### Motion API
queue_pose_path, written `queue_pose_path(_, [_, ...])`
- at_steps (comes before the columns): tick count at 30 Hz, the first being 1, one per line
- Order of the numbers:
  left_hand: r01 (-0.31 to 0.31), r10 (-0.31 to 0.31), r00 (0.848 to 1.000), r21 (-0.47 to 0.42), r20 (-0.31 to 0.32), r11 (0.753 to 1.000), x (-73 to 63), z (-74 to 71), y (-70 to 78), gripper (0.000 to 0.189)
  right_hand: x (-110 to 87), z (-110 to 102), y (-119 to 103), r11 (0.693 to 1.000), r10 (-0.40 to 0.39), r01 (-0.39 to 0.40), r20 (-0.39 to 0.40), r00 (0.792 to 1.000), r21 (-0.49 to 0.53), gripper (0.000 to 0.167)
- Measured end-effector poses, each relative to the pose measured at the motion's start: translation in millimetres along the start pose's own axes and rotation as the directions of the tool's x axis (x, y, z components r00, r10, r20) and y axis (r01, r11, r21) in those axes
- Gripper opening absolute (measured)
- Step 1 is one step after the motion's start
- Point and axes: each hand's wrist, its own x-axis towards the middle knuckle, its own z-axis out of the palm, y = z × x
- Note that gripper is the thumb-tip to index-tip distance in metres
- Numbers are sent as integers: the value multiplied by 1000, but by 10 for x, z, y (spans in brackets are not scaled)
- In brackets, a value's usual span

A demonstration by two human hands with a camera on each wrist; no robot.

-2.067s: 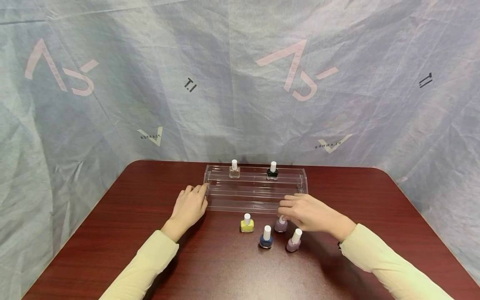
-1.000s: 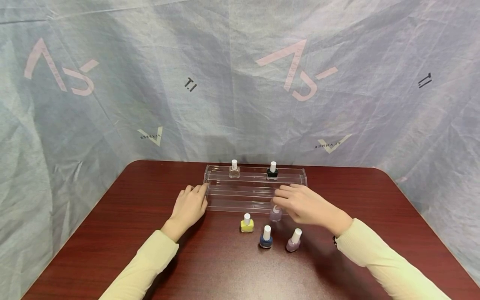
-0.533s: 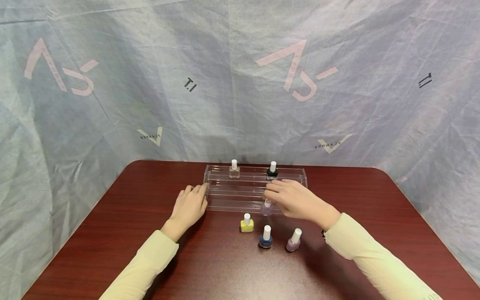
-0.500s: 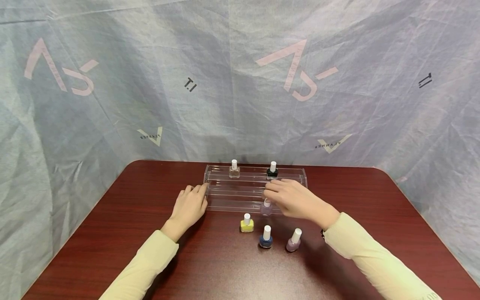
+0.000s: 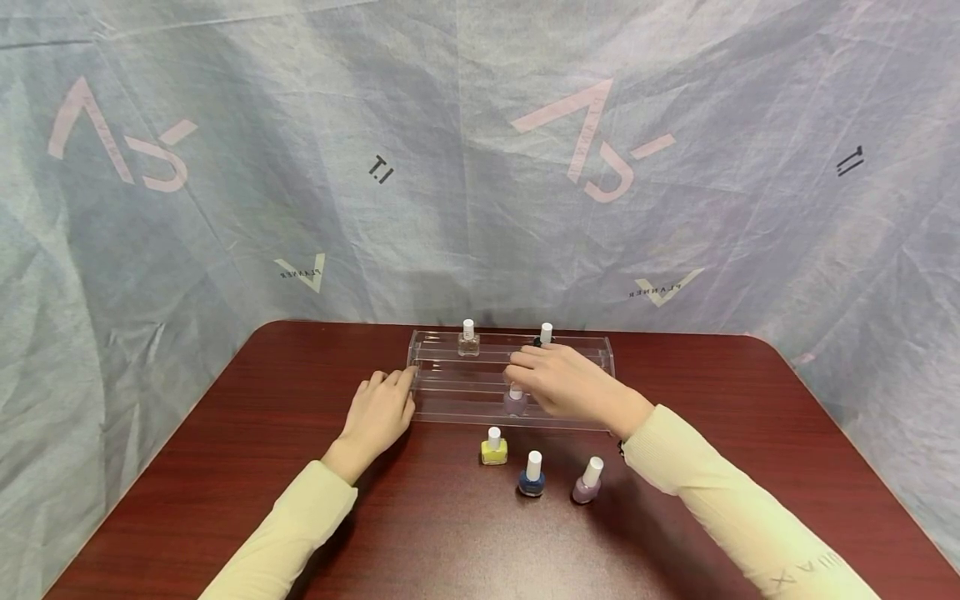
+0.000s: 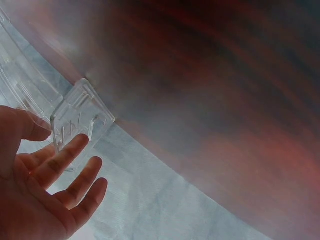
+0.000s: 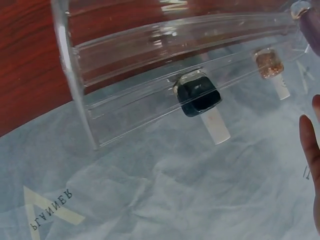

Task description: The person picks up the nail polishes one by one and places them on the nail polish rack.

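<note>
My right hand (image 5: 566, 382) pinches the white cap of a mauve nail polish bottle (image 5: 515, 403), which overlaps the rack's lower front tier in the head view. The clear acrylic tiered rack (image 5: 457, 408) stands at the back of the table. Its left end panel sits between the thumb and fingers of my left hand (image 5: 378, 410). On the top tier are a glittery copper polish bottle (image 5: 468, 343) and a dark green-black one (image 7: 198, 95), which my right hand partly covers in the head view. Part of the held bottle (image 7: 311, 30) shows at the right wrist view's corner.
In front of the rack, a yellow polish bottle (image 5: 494, 451), a blue one (image 5: 532, 477) and a second mauve one (image 5: 588, 482) stand on the dark red wooden table (image 5: 420, 533). A grey cloth (image 5: 420, 242) hangs behind the table's far edge.
My right hand has carried the mauve bottle from the table, left and away from me, to the rack's front tier. My left hand stays at the rack's end.
</note>
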Motion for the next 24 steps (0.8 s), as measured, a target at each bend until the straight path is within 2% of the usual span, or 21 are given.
queue_pose_path(8, [-2, 2, 1000, -4, -4, 1000, -1, 13, -8, 41, 137, 49, 51, 999, 4, -4, 1, 1000, 36, 12])
queue_pose_path(18, [2, -2, 1000, -4, 8, 1000, 0, 6, -5, 41, 268, 100, 127, 1000, 23, -23, -23, 999, 13, 8])
queue_pose_path(24, [0, 0, 1000, -2, -10, 1000, -3, -4, 1, 42, 361, 135, 164, 999, 33, -32, -26, 999, 23, 6])
